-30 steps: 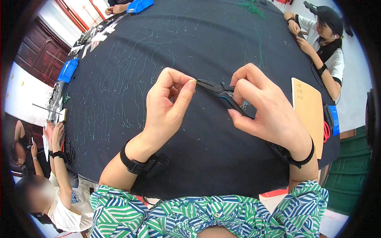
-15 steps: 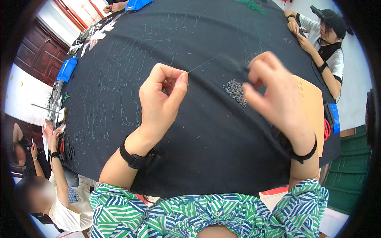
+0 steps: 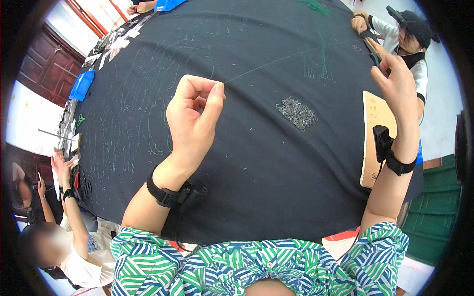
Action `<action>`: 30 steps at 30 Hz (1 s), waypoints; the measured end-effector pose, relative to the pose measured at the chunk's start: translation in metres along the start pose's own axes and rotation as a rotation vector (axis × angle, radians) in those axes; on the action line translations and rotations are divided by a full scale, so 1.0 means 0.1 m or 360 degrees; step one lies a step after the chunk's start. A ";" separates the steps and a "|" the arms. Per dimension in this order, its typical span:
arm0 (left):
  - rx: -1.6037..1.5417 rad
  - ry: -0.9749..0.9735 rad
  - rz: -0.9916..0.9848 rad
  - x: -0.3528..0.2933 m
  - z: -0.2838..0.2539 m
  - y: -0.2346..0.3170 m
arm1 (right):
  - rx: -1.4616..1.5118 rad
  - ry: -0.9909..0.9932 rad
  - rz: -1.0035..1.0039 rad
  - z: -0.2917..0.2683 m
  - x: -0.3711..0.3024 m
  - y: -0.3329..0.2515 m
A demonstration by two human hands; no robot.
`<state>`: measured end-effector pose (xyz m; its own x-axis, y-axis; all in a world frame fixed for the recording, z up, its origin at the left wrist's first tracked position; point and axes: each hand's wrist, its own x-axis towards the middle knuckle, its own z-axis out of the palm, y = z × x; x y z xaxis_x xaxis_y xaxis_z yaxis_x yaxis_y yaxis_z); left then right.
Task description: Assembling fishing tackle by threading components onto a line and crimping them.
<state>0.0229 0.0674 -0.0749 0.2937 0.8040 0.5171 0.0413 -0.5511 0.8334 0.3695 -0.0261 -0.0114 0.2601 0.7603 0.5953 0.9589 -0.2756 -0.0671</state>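
My left hand (image 3: pixel 195 106) is closed in a pinch at the middle of the black cloth, thumb against forefinger. From its fingertips a thin green line (image 3: pixel 276 60) runs taut up to the right, toward my right hand (image 3: pixel 400 86). That hand is stretched out at the far right, its fingers curled round a dark slim tool (image 3: pixel 375 60) whose kind I cannot make out. Whether the line's far end is held there is too fine to see. Between the hands lies a pile of small metal hooks (image 3: pixel 297 114), some with green bits. Anything small within the left pinch is hidden.
Many green line pieces (image 3: pixel 128 106) lie across the left of the black cloth (image 3: pixel 256 197). A green tangle (image 3: pixel 315 7) is at the back. Brown cardboard (image 3: pixel 370 148) lies under my right forearm. Co-workers sit at the right (image 3: pixel 405 44) and left (image 3: pixel 74 241).
My right hand has swung up and far to the right, away from the hook pile, and the line now stretches longer. My left hand has shifted slightly left and stays pinched.
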 end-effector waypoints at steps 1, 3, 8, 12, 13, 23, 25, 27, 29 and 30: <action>-0.0005 -0.0003 0.0001 0.00 0.01 0.00 | 0.0065 -0.0004 0.0002 -0.02 0.01 0.00; -0.0044 -0.0034 0.0035 0.00 0.02 -0.01 | 0.0037 -0.0033 0.0064 0.00 0.02 -0.01; -0.0105 0.0041 -0.0022 0.03 0.00 -0.02 | 0.0069 0.0092 -0.0242 0.15 -0.02 0.02; -0.0154 0.0011 -0.0088 0.01 -0.02 -0.06 | 0.0670 -0.1018 -0.0473 0.06 -0.14 -0.46; -0.0152 0.0010 -0.0092 0.00 -0.02 -0.05 | 0.0575 -0.1017 -0.0435 0.05 -0.19 -0.55; -0.0131 -0.0221 -0.0124 -0.02 0.06 0.03 | 0.0938 -0.1393 -0.0950 0.11 -0.67 -1.13; -0.0050 -0.0281 -0.0151 -0.02 0.07 0.10 | 0.0889 -0.1295 -0.1015 0.13 -0.73 -1.14; 0.0010 -0.0298 -0.0059 -0.02 0.07 0.08 | 0.0771 -0.1209 -0.1107 0.10 -0.72 -1.17; 0.0078 -0.0312 0.0031 -0.03 0.05 0.06 | 0.0842 -0.1099 -0.1025 0.07 -0.65 -1.19; 0.0086 -0.0313 0.0096 -0.03 0.06 0.07 | 0.0904 -0.0992 -0.0937 0.07 -0.62 -1.20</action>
<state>0.0279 0.0601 -0.0718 0.4778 0.7129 0.5133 0.0673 -0.6124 0.7877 0.2390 -0.0362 -0.0455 -0.4116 0.8996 0.1458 0.8233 0.4356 -0.3640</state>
